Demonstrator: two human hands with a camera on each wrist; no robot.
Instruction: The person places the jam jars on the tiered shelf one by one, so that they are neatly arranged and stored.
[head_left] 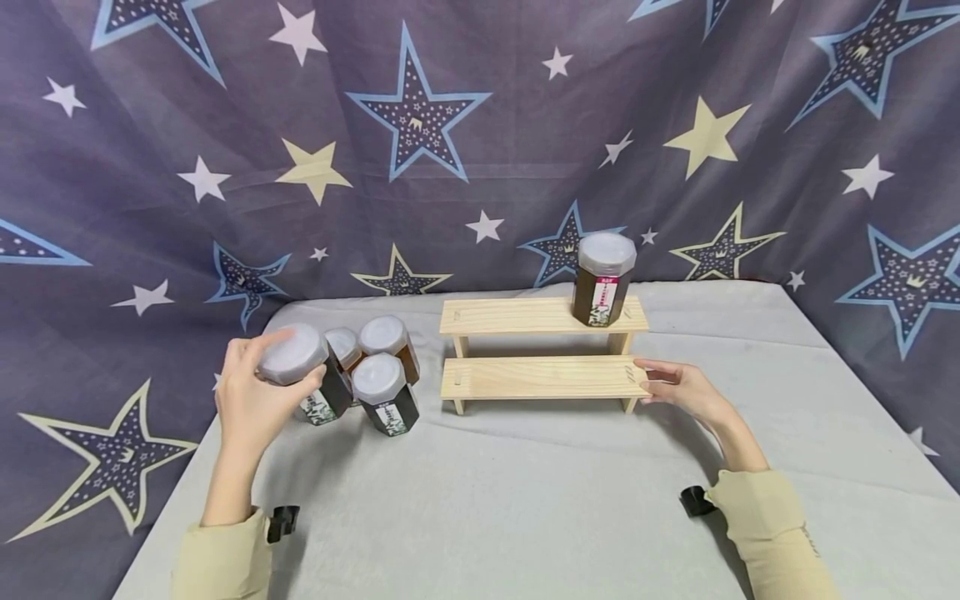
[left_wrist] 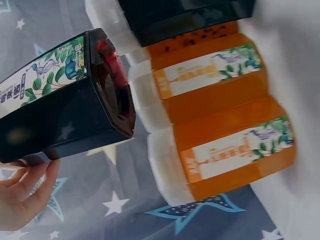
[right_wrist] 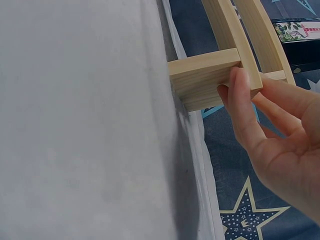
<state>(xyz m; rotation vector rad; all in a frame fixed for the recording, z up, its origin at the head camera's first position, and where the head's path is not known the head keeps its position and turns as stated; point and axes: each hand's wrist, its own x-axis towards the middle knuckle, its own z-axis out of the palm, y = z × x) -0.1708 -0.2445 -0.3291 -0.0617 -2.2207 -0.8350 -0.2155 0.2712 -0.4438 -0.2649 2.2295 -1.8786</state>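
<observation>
Rack: the two-tier wooden rack [head_left: 543,372] stands on the pale cloth [head_left: 480,492], and everything gets placed from it.
Left hand: out to the left of the rack, the left hand [head_left: 251,392] has thumb and fingers spread wide and bent round the lid of a dark jar [head_left: 336,392], gripping it from above.
Dark jar's label: white, with a bird, green leaves and upright Chinese characters; the wrist view cuts the wording off, so no full name here.
Jar cluster: between that jar and the rack, here are two amber jars [head_left: 408,362] and a second dark jar [head_left: 393,415], all standing close together.
Amber labels: orange lettering on white, a bird and leaves again, but too blurred to read.
Right hand: at the rack's right end, the right hand [head_left: 690,392] is part-closed, thumb and fingers pinching the end of the lower shelf.
Top-shelf jar: there it is, the pink-label jar [head_left: 604,287], upright at the right end of the rack's upper tier; its characters are too small to make out.
Backdrop: behind the rack hangs a dark star-printed curtain [head_left: 510,108], little crowns inside the bigger stars.
</observation>
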